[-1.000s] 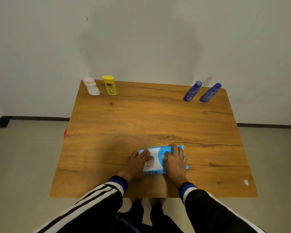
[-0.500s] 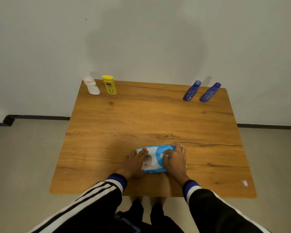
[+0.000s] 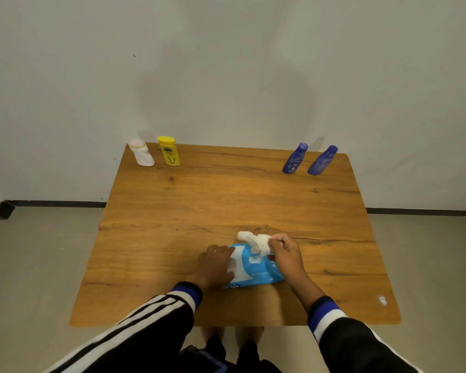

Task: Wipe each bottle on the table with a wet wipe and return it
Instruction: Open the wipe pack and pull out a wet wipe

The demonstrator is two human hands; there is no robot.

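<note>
Wipes pack point(image 3: 256, 273) lies flat near table point(image 3: 172, 224) front edge, long axis left-right. Left hand point(image 3: 215, 265) presses flat on its left end, covering print. Right hand point(image 3: 285, 251) pinches wet wipe point(image 3: 253, 240) sticking up from the pack; opening hidden. Four bottles upright along table's far edge.

The wipe point(image 3: 254, 242) pinched in the right hand point(image 3: 287, 255) was white; the pack point(image 3: 256, 270) under the left hand point(image 3: 215, 265) was light blue with white panels. Far beyond the left hand stood a white bottle point(image 3: 142, 155) and a yellow bottle point(image 3: 169, 151); far beyond the right, two dark blue bottles point(image 3: 294, 159). The table point(image 3: 226, 200) was orange-brown woodgrain. The sleeves point(image 3: 156, 319) were black with white stripes and blue cuffs.
</note>
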